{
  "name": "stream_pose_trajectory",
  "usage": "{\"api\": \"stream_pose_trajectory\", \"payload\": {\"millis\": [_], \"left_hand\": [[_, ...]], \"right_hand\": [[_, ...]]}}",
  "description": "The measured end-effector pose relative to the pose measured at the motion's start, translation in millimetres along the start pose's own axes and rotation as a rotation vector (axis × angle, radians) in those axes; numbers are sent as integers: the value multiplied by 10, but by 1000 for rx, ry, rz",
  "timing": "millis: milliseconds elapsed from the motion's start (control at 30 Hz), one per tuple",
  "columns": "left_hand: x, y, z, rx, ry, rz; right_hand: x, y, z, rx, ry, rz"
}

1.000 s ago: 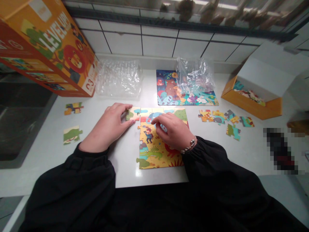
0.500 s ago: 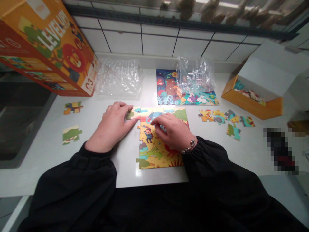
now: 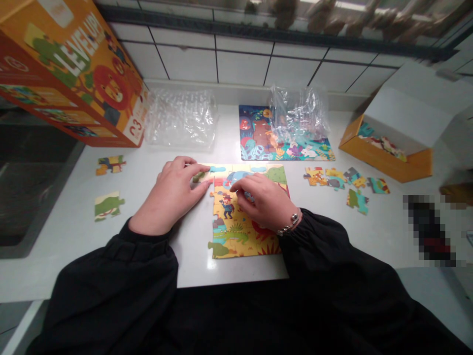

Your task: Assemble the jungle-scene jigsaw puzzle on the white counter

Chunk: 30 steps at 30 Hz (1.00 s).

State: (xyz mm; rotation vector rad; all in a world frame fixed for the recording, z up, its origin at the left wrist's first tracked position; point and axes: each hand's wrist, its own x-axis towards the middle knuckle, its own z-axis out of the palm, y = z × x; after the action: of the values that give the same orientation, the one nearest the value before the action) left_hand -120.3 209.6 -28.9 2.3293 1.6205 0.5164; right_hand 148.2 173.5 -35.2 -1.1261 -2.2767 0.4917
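A half-built jigsaw puzzle (image 3: 232, 245) of animals on yellow ground lies before me. At its top left corner, my left hand (image 3: 173, 190) has thumb and forefinger closed on a puzzle piece (image 3: 200, 176) with green on it, partly covered by the fingers. That piece sits against the puzzle's left edge. My right hand (image 3: 263, 199) rests over the upper right of the puzzle, fingers curled together; whatever is under them is hidden. To the left lie two loose pieces, one with a green bush (image 3: 107, 206) and one orange and blue (image 3: 110, 165).
Several loose pieces (image 3: 335, 178) lie at the right. Behind stands a finished dark blue puzzle (image 3: 254, 143) under a clear plastic bag (image 3: 301, 113). Bubble wrap (image 3: 181, 118), a large orange box (image 3: 92, 84) and an open yellow box (image 3: 391, 160) stand around; a dark sink (image 3: 25, 197) borders the left.
The piece under my left hand has shifted slightly right, closing the seam against the puzzle. My right hand stays nearly still.
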Motion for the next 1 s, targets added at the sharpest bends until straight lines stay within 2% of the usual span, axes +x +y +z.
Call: {"api": "stream_pose_trajectory", "payload": {"millis": [167,367,567,1000], "left_hand": [[-10,4,6,12,2,11],[5,-2,22,-2,13,98],[25,6,23,9,-34,129],[24,73,12,39,-46,83]], "right_hand": [[-2,-6,-4,-2,-15,13],[6,-16,-24,-9,-24,-4],[13,-10,-17,-24,-53,-3],[6,-3,-9,-29,-75,-10]]}}
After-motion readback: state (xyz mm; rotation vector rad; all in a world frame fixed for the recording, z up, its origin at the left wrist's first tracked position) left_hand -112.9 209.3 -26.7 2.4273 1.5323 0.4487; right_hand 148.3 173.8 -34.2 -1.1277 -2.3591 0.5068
